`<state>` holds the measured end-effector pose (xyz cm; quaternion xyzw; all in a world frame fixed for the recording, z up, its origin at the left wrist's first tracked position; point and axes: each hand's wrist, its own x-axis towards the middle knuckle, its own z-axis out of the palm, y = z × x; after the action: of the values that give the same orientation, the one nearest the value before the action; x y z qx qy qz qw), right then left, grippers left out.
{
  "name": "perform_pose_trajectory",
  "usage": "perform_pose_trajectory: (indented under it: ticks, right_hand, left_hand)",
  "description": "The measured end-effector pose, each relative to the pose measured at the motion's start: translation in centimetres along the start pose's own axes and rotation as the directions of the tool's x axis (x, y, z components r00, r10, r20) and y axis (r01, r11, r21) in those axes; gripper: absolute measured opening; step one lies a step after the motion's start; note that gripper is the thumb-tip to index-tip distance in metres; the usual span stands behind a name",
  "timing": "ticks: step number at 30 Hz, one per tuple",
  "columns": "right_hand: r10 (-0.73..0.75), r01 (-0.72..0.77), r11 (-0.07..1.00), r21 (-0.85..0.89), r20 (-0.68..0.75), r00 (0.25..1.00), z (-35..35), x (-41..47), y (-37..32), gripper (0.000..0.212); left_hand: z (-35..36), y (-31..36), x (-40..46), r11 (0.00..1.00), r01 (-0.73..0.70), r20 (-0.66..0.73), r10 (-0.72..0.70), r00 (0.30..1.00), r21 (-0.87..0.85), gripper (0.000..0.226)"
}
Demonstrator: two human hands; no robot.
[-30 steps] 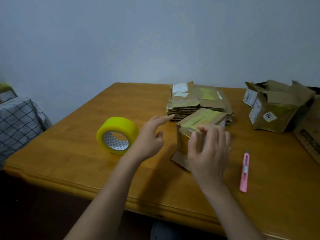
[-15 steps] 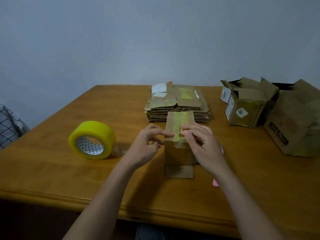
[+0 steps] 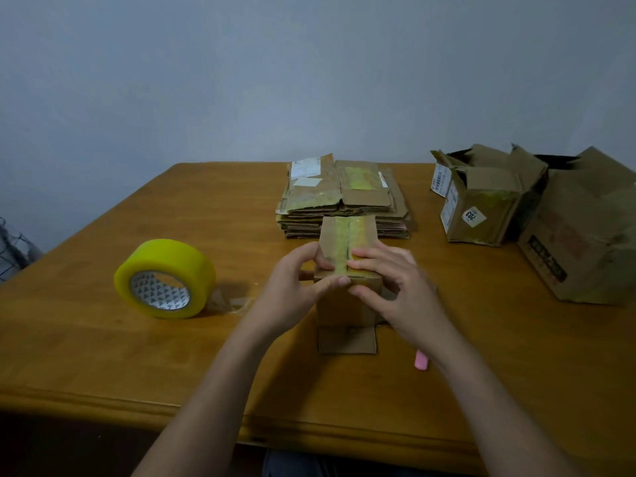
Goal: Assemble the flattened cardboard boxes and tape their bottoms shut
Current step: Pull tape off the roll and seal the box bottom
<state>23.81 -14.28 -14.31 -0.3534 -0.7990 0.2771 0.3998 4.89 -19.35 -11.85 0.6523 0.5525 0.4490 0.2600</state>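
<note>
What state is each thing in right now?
small box: upright, flaps folded shut, held by both hands
left hand: gripping box
right hand: pressing the flaps
tape roll: on edge, untouched
flat cardboard stack: unassembled
pink cutter: lying, mostly hidden

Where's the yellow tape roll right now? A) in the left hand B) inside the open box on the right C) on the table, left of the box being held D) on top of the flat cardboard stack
C: the tape roll rests on the table, apart from both hands, while the left hand and right hand press on the small box.
</note>
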Motion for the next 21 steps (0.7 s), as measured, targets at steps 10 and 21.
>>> perform_pose_trajectory:
  ticks: [10, 21]
  right_hand:
    - [-0.014, 0.014, 0.999, 0.049, 0.003, 1.0, 0.1, 0.0, 0.2, 0.037]
    - [0.432, -0.426, 0.884, 0.194, 0.013, 0.902, -1.6, 2.5, -0.9, 0.108]
  left_hand:
    - [0.3, -0.4, -0.3, 0.998, -0.004, -0.024, 0.006, 1.0, 0.06, 0.035]
    - [-0.2, 0.5, -1.0, 0.994, 0.03, 0.036, -0.034, 0.999, 0.105, 0.035]
